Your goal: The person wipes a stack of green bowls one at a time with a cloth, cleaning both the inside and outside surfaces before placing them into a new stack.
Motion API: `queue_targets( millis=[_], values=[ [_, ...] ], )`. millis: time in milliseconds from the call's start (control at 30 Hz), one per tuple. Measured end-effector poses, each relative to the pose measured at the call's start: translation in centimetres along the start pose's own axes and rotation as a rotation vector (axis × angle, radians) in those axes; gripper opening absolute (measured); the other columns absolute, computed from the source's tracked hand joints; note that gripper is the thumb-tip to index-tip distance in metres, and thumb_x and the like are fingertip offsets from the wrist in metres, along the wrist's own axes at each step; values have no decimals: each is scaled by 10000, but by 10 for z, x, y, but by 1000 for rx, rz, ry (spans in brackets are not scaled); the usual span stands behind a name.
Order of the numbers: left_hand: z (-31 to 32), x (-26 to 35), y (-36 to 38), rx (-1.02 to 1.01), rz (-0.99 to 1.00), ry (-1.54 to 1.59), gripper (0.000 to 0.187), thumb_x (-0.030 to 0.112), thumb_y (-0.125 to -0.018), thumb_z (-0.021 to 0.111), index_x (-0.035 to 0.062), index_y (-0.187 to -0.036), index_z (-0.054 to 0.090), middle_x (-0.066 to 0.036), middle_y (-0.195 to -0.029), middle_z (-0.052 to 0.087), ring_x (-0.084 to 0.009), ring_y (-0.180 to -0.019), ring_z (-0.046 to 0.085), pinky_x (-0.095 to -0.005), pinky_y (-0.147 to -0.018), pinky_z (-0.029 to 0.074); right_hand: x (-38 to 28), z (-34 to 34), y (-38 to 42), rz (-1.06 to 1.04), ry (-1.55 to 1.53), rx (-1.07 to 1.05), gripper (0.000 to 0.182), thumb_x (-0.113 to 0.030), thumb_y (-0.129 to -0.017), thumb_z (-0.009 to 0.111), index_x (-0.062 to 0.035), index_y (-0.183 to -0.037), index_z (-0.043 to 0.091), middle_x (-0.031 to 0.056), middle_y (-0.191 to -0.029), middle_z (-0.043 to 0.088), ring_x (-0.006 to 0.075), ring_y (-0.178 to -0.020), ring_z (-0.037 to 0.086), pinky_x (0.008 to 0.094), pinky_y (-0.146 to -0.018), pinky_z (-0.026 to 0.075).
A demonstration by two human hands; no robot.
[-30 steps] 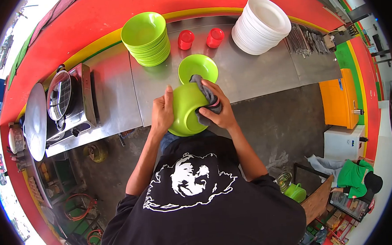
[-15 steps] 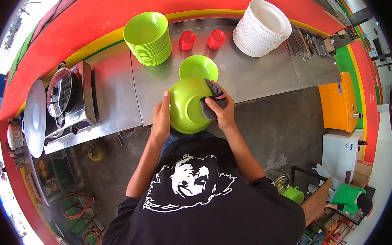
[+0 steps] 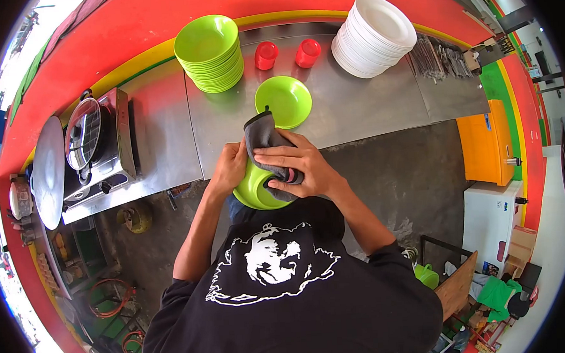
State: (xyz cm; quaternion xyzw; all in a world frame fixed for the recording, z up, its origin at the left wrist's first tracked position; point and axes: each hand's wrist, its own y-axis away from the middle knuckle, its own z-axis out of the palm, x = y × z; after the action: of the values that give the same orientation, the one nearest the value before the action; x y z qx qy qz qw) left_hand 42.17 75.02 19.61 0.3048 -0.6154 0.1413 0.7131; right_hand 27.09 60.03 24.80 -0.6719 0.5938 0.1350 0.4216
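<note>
In the head view, a green bowl [image 3: 250,192] is held close to my body, in front of the counter's edge. My left hand [image 3: 229,168] grips its left rim, thumb on top. A dark grey cloth [image 3: 262,134] drapes over the bowl's far side, and my right hand [image 3: 302,164] presses it onto the bowl with fingers bent around it. Much of the bowl is hidden under cloth and hand. Just beyond, another green bowl [image 3: 285,101] rests on the steel counter [image 3: 356,112].
A tall stack of green bowls [image 3: 209,52] stands behind, beside two red cups [image 3: 266,55] and a stack of white plates [image 3: 374,37]. Packed cutlery [image 3: 442,58] lies at right. Left is a stove [image 3: 118,140] with a lidded pan [image 3: 83,132]. A person in green [image 3: 498,296] is at lower right.
The held bowl has come down toward my body and tilted. My right hand has moved left across it, spreading the cloth over its far side.
</note>
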Motion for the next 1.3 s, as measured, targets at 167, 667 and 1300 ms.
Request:
queue_targets(
  millis=[167, 667, 1300],
  values=[
    [-6, 6, -3, 37, -9, -21, 606, 442, -1077, 434, -33, -813, 703, 1, -670, 630, -42, -569, 503, -229, -498, 407, 16, 8, 2, 26, -135, 169, 513, -207, -816, 778, -106, -1304, 656, 65, -1341, 639, 369, -1283, 528, 481, -1142, 355],
    [-9, 18, 13, 243, -76, 140, 608, 460, -1069, 446, -43, -853, 710, -15, -696, 653, -52, -595, 548, -223, -529, 436, 7, 48, 15, 170, -138, 444, 482, -105, -890, 676, 8, -1350, 582, 172, -1370, 604, 390, -1319, 507, 465, -1141, 341],
    [-2, 22, 18, 353, 446, -214, 596, 344, -1070, 505, 11, -584, 411, 57, -516, 297, -44, -514, 252, -330, -443, 181, 33, 63, 23, 823, -994, 779, 383, -291, -1023, 598, -3, -1275, 609, 61, -1166, 665, 105, -1028, 615, 248, -922, 472]
  ],
)
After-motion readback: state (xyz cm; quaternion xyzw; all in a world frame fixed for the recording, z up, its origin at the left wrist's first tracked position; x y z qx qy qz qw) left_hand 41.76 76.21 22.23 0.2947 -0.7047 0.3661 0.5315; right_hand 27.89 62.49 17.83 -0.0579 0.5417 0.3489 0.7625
